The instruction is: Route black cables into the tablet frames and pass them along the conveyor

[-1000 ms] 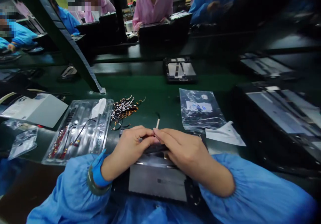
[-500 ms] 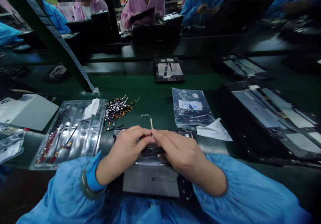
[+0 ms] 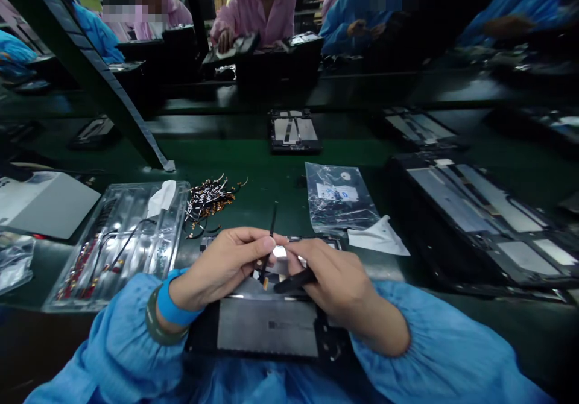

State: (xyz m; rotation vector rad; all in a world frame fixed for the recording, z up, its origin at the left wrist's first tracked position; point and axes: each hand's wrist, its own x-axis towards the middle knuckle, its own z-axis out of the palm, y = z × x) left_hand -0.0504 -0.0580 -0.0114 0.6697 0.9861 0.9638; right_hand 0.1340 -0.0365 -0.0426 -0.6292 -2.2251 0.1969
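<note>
My left hand point(image 3: 230, 256) is closed, thumb and forefinger pinching a thin black flex cable point(image 3: 274, 217) that stands up above the fingertips. A small gold-coloured end shows below them. My right hand point(image 3: 332, 274) is closed round a slim black tool point(image 3: 294, 281) that slants out under its fingers; its exact kind cannot be made out. Between the fingertips of both hands lies a small bright white piece point(image 3: 279, 251), and which hand grips it is unclear. Beneath both hands rests an opened tablet-like device point(image 3: 266, 327) with a grey panel, its far part mostly covered.
Left of my hands are a clear plastic tray point(image 3: 136, 256) with cables and a heap of small cables point(image 3: 210, 199). A clear bag point(image 3: 341, 196) and white paper point(image 3: 380, 236) lie ahead right. Stacked devices point(image 3: 479, 211) stand right. A post point(image 3: 113, 90) slants down left. Co-workers sit opposite.
A pale strip stood up from my fingertips before; now a black cable shows there. My right hand has turned, exposing the black tool. Across the table, a person has lowered a dark panel.
</note>
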